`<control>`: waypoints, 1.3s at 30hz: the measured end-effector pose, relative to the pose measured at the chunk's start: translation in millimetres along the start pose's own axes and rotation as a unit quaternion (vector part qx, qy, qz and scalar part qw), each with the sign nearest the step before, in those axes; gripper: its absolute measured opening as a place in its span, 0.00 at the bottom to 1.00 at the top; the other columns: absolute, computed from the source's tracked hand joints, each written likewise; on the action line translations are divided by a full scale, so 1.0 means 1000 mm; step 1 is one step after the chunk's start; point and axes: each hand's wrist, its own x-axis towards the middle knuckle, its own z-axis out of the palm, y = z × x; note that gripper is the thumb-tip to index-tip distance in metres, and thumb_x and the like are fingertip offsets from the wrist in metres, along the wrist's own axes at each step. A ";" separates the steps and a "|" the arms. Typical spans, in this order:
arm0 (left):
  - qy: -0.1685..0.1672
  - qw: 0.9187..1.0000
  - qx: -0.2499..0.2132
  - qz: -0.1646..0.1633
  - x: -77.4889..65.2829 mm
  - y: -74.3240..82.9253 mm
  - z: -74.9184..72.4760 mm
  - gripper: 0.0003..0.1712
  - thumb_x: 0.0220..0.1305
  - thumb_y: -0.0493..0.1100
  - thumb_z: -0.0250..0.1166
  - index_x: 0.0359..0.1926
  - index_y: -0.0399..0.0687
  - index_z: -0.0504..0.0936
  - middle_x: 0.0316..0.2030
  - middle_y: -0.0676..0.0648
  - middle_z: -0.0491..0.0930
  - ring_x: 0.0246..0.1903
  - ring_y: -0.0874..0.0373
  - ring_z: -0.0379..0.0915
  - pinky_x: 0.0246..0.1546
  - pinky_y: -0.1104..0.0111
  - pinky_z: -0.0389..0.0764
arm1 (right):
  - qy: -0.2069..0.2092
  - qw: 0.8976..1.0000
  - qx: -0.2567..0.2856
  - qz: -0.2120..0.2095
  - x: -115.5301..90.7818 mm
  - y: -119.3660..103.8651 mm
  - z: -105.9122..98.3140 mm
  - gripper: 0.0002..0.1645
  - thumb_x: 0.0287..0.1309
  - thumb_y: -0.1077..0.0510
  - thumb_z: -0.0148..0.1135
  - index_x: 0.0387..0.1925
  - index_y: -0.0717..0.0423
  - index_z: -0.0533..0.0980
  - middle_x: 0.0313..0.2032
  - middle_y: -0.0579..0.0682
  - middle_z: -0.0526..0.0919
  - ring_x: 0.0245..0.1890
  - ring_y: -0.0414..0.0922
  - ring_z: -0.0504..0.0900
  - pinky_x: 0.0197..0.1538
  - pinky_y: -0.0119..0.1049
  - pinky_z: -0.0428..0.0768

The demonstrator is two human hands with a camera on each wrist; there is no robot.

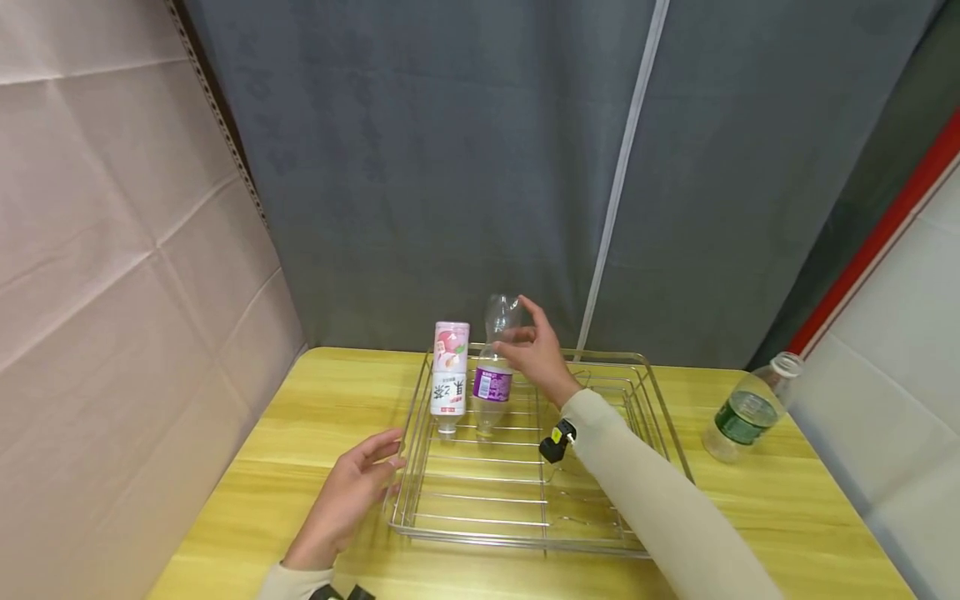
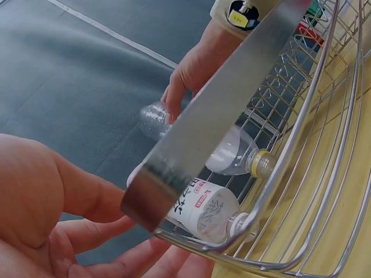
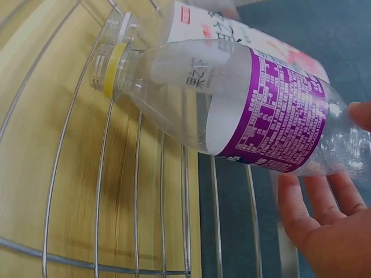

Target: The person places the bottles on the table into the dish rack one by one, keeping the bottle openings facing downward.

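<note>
My right hand point(image 1: 536, 354) holds a clear plastic bottle point(image 1: 492, 386) with a purple label near its base, thumb and fingers on opposite sides. The bottle is upside down over the wire basket point(image 1: 480, 537); its capless neck with a yellow ring point(image 3: 114, 70) points down at the basket wires. Just left of it a pink-and-white labelled bottle point(image 1: 450, 367) stands neck down in the basket. My left hand point(image 1: 348, 492) is at the basket's left side, fingers loosely extended by the rim. In the left wrist view, a flat metal strip point(image 2: 214, 110) crosses in front of the bottles.
On the wood-grain table point(image 1: 300, 425), right of the basket, stands a clear bottle with a green label point(image 1: 746, 414), leaning slightly in view. A dark grey curtain point(image 1: 450, 167) hangs behind the table. Pale cloth point(image 1: 112, 250) covers the left side, and a white wall point(image 1: 892, 375) rises at right.
</note>
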 end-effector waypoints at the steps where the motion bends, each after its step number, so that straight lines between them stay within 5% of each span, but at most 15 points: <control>1: 0.001 1.000 -0.001 -0.001 0.000 0.000 0.000 0.29 0.76 0.36 0.60 0.75 0.47 0.72 0.73 0.32 0.70 0.67 0.38 0.73 0.55 0.52 0.88 | 0.000 1.000 -0.003 -0.001 0.002 0.002 0.002 0.61 0.61 0.61 0.77 0.83 0.27 0.51 0.58 0.61 0.80 0.54 0.57 0.86 0.56 0.55 0.89; 26: -0.008 1.000 -0.004 -0.002 0.003 -0.004 0.001 0.30 0.75 0.35 0.61 0.76 0.49 0.72 0.70 0.33 0.74 0.62 0.41 0.80 0.54 0.51 0.89 | 0.008 0.998 -0.051 0.040 0.025 0.023 0.020 0.60 0.59 0.60 0.78 0.84 0.34 0.53 0.55 0.58 0.84 0.46 0.51 0.86 0.39 0.39 0.89; 35: -0.009 1.000 -0.006 0.001 0.004 -0.004 0.001 0.30 0.76 0.33 0.59 0.76 0.48 0.71 0.70 0.33 0.75 0.61 0.40 0.81 0.54 0.51 0.89 | -0.001 0.999 -0.027 0.047 0.026 0.026 0.021 0.60 0.61 0.59 0.77 0.84 0.35 0.51 0.58 0.60 0.83 0.53 0.56 0.87 0.53 0.56 0.89; 39: -0.010 1.000 -0.005 0.002 0.003 -0.004 0.001 0.30 0.76 0.33 0.59 0.76 0.48 0.71 0.70 0.33 0.75 0.61 0.41 0.80 0.54 0.51 0.89 | -0.006 0.998 -0.028 0.055 0.025 0.027 0.020 0.60 0.62 0.56 0.77 0.84 0.34 0.51 0.61 0.59 0.83 0.57 0.58 0.85 0.55 0.56 0.89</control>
